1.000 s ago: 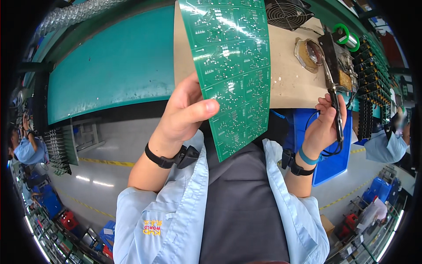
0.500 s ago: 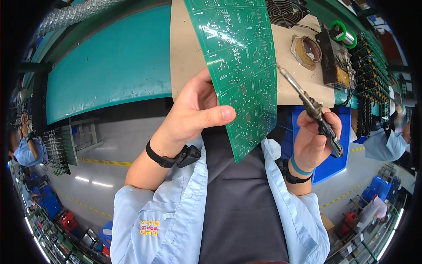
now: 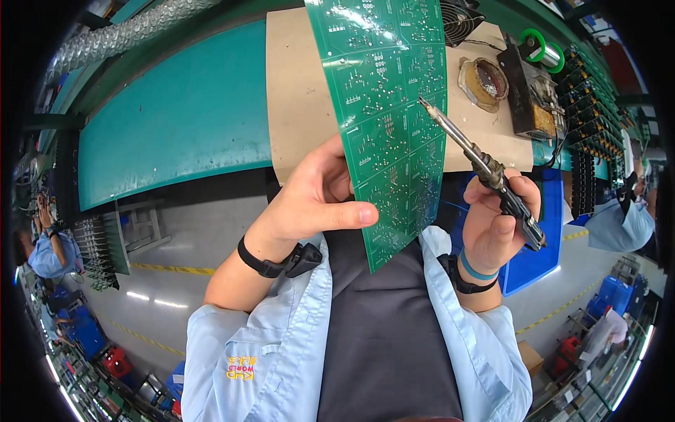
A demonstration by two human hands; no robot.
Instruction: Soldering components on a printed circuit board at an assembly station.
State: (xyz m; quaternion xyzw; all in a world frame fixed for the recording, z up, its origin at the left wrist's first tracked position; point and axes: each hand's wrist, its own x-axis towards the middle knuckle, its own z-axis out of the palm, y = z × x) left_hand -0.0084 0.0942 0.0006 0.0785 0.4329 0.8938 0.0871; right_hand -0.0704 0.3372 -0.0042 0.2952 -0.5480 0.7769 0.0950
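Note:
A long green circuit board panel [image 3: 383, 133] stands tilted in front of me, its face covered with solder points. My left hand [image 3: 320, 190] grips its left edge, thumb on the face and the fingers behind it. In my right hand [image 3: 499, 218] is a soldering iron [image 3: 485, 165], held like a pen between thumb and fingers. Its tip points up and left and overlaps the board's right half in view; whether it touches the surface I cannot tell.
Brown paper [image 3: 295, 91] covers part of the green bench [image 3: 176, 112]. To the right are a round dish [image 3: 485, 83], a soldering station [image 3: 534, 105], a solder spool [image 3: 545, 53] and a black fan [image 3: 460, 21]. A blue bin [image 3: 541, 239] sits below; racked boards [image 3: 594, 105] stand far right.
The soldering iron's tip has moved left, from beside the board's right edge to in front of its face. The board has shifted slightly downward in view.

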